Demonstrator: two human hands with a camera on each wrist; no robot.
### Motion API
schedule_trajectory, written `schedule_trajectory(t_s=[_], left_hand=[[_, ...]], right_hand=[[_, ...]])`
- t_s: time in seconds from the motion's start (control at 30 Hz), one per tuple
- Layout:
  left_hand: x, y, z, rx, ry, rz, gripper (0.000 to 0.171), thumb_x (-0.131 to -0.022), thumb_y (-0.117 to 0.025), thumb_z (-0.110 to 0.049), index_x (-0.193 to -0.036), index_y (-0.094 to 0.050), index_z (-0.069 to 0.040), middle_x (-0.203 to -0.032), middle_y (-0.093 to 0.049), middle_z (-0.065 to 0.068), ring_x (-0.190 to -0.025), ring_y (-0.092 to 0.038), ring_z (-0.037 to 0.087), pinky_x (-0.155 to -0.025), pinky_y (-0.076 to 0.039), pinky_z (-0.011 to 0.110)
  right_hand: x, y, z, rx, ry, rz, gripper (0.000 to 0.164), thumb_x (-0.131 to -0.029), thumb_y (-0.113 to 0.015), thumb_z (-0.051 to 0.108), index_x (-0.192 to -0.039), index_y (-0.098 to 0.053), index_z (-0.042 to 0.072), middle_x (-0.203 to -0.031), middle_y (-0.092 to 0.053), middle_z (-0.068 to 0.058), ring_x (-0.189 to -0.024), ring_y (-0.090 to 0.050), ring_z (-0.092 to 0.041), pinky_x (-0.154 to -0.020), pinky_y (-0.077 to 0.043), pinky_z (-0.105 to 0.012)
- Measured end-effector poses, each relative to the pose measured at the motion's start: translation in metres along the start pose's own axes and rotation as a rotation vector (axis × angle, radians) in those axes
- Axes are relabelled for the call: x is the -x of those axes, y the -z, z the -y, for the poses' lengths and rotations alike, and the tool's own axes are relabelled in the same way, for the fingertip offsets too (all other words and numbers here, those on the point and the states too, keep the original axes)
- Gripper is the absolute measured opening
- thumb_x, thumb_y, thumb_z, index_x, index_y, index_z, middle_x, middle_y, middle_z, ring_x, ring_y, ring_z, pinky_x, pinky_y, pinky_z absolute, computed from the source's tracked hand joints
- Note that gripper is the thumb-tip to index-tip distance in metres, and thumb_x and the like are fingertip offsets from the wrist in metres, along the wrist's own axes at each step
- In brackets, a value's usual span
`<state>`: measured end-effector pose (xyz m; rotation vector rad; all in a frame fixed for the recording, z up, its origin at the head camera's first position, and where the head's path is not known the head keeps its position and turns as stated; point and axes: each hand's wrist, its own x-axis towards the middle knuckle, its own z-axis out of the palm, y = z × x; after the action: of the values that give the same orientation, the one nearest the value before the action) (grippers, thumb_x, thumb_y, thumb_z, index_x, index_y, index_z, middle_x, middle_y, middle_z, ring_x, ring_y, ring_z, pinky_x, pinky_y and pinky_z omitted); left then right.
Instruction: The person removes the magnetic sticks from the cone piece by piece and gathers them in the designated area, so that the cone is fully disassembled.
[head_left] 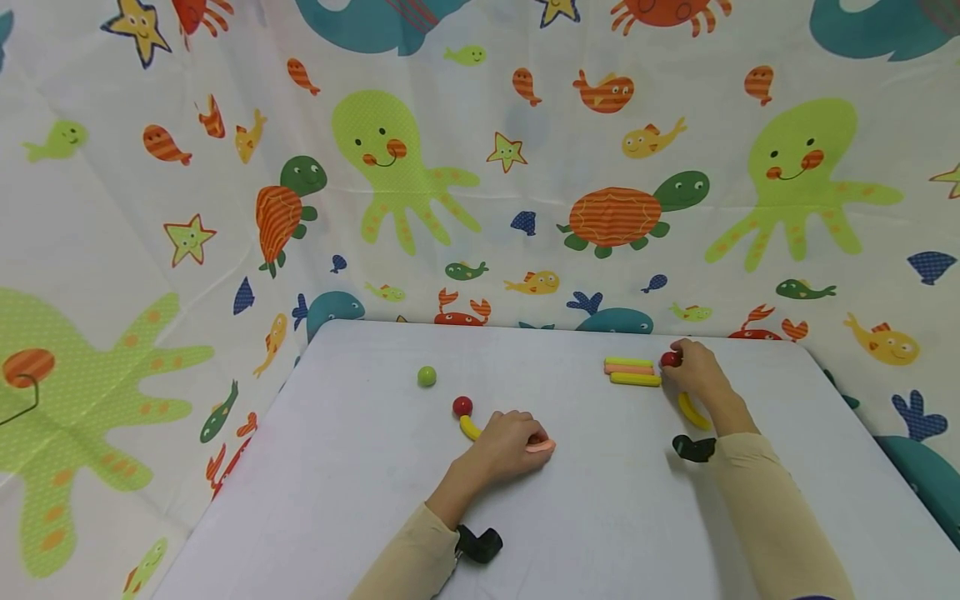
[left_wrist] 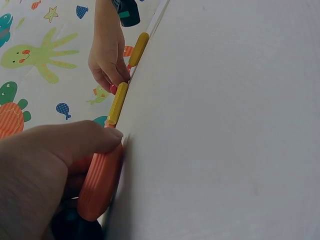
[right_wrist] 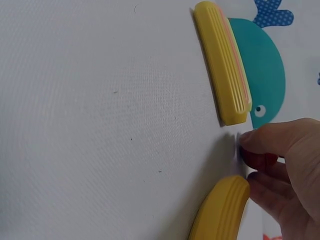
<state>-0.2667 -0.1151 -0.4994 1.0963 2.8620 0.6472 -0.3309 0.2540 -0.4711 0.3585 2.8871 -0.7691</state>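
Observation:
My left hand pinches a salmon-pink ridged stick low over the table; the left wrist view shows its thumb lying along the stick. A yellow banana-shaped piece is partly hidden behind that hand, with a red ball just beyond it. Toward the back right, my right hand pinches another red ball between thumb and fingers. Beside those fingertips lie yellow and pink ridged sticks in a small stack of rows. Nearer me, a second yellow banana-shaped piece lies by the right wrist.
A green ball sits at the back left of the white table. Behind the table's far edge hangs a cloth printed with sea animals. Black wrist cameras stick out from both sleeves.

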Motion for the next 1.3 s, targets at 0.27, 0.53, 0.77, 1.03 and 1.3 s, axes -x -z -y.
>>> schedule_trajectory(t_s=[0.27, 0.53, 0.77, 1.03, 1.3], left_hand=[[0.0, -0.001, 0.001, 0.002, 0.001, 0.004, 0.021, -0.092, -0.066, -0.036, -0.1, -0.076, -0.02, -0.089, -0.068, -0.01, -0.082, -0.057, 0.005, -0.079, -0.043, 0.03], [0.0, 0.001, 0.001, 0.015, 0.0, 0.017, 0.022, -0.092, -0.066, -0.037, -0.102, -0.075, -0.019, -0.091, -0.067, -0.01, -0.083, -0.056, 0.005, -0.078, -0.042, 0.028], [0.001, 0.003, 0.003, 0.034, -0.004, 0.014, 0.023, -0.092, -0.067, -0.039, -0.102, -0.076, -0.02, -0.091, -0.067, -0.01, -0.083, -0.055, 0.004, -0.078, -0.042, 0.026], [0.002, 0.004, 0.007, 0.081, -0.014, 0.018, 0.026, -0.09, -0.07, -0.04, -0.104, -0.076, -0.02, -0.096, -0.065, -0.008, -0.088, -0.052, 0.006, -0.074, -0.043, 0.018], [0.003, 0.012, 0.01, 0.094, 0.03, 0.07, 0.032, -0.089, -0.07, -0.045, -0.112, -0.074, -0.023, -0.109, -0.065, -0.006, -0.101, -0.056, 0.011, -0.087, -0.051, 0.027]], right_hand=[[0.006, 0.003, 0.002, 0.002, 0.019, -0.001, 0.063, -0.097, -0.064, 0.019, -0.144, -0.035, -0.011, -0.137, -0.042, -0.036, -0.122, -0.043, -0.049, -0.107, -0.042, -0.062], [0.013, 0.014, 0.008, -0.013, 0.061, -0.044, 0.064, -0.096, -0.064, 0.023, -0.146, -0.037, -0.007, -0.141, -0.04, -0.034, -0.127, -0.039, -0.049, -0.107, -0.04, -0.064], [0.024, 0.016, 0.022, -0.016, 0.154, -0.111, 0.061, -0.096, -0.065, 0.022, -0.145, -0.04, -0.006, -0.141, -0.043, -0.032, -0.125, -0.043, -0.047, -0.106, -0.041, -0.063], [0.042, 0.006, 0.042, -0.02, 0.237, -0.175, 0.061, -0.095, -0.066, 0.021, -0.144, -0.042, -0.005, -0.141, -0.043, -0.03, -0.128, -0.04, -0.047, -0.106, -0.042, -0.063], [0.064, -0.004, 0.064, -0.06, 0.292, -0.194, 0.06, -0.095, -0.067, 0.022, -0.143, -0.044, -0.005, -0.145, -0.043, -0.03, -0.126, -0.044, -0.045, -0.105, -0.044, -0.062]])
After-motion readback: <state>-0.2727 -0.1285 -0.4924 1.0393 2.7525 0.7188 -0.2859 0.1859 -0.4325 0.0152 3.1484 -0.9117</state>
